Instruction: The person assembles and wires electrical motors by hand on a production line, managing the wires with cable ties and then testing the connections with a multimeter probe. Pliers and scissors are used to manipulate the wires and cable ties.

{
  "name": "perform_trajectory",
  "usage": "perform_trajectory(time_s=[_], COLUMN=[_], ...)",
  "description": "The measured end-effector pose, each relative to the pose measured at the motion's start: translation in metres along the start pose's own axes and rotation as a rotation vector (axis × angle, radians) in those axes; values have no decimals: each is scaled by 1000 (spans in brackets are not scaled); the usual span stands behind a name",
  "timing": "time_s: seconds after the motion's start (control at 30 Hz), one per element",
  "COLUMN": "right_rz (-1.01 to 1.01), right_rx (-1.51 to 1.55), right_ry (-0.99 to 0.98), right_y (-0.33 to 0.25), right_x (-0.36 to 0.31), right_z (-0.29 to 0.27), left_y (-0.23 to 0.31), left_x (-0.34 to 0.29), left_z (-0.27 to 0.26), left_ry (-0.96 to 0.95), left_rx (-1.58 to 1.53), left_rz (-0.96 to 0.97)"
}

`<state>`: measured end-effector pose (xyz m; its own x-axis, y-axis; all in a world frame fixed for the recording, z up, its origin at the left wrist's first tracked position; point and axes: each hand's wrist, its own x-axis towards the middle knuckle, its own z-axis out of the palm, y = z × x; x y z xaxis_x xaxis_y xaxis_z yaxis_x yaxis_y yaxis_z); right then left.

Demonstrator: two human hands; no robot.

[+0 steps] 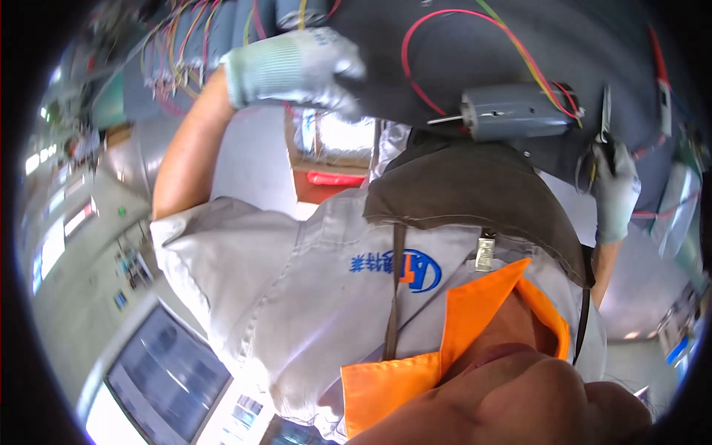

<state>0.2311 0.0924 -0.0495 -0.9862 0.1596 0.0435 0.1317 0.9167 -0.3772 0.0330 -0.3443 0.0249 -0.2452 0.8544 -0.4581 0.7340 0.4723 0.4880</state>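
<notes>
My left hand (311, 70), in a pale knit glove, hovers at the near edge of the dark worktop (386, 81). Its fingers are bent and apart, with nothing visible between them. Right of centre lies a grey cylindrical motor (515, 111), its thin metal shaft pointing left. Red and yellow wires (512, 37) loop up from its right end. Beside that end, my right hand (617, 189), also gloved, is closed round a dark-handled tool (606, 119) with a narrow metal tip pointing away from me. Whether it is scissors or pliers I cannot tell.
Several more grey motors (219, 37) with coloured wires stand at the far left. A red-and-white slender object (660, 74) lies at the right. Below the worktop edge, a box holds something red (334, 179). A screen (167, 378) stands at the lower left.
</notes>
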Motion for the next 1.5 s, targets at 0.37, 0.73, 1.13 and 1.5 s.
perform_trajectory(time_s=[0.37, 0.73, 1.13, 1.5], right_rz=[620, -36, 717, 198], right_rx=[1628, 662, -10, 819], right_ry=[-561, -239, 699, -315], right_y=[-67, -97, 158, 37], right_x=[24, 228, 124, 110], right_z=[39, 56, -60, -10], left_y=[68, -109, 53, 76], left_x=[152, 229, 116, 167], left_z=[85, -65, 102, 53], left_ry=[921, 1185, 705, 675], left_rx=[-30, -1287, -1834, -1806], left_rz=[223, -115, 100, 250])
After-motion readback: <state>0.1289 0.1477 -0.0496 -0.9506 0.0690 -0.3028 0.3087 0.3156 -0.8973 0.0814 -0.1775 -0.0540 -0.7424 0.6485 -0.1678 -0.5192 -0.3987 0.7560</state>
